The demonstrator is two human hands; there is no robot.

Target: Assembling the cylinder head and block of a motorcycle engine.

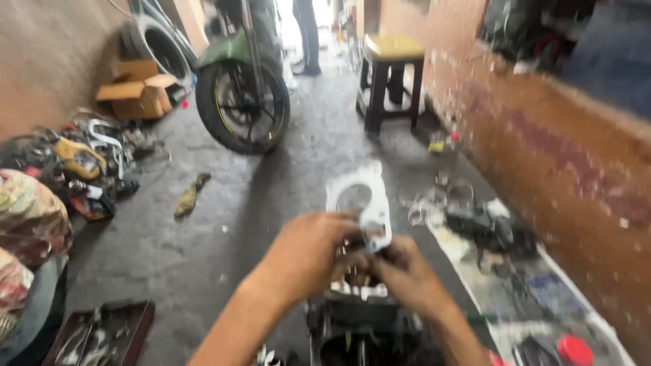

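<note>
Two hands: both raised over the engine block, meeting at the lower edge of a thin white gasket.
Left hand: fingers curled closed, pinching the gasket's lower left part.
Right hand: fingers closed on the gasket's lower right corner, touching the left hand's fingertips.
Gasket: flat, held upright and slightly tilted, one large round opening in it; it sits above the engine block, apart from it; picture blurred, finer detail cannot be told.
Engine block: dark metal, at the bottom edge, directly beneath the hands.
Near left: red tool tray on the floor.
Near right: sheet spread on the floor, dark parts and a red cap lying on it.
Middle left: heap of motorcycle pieces, a rag beside it.
Far: motorcycle front wheel, cardboard boxes, black stool with yellow seat, a person's legs standing beyond.
</note>
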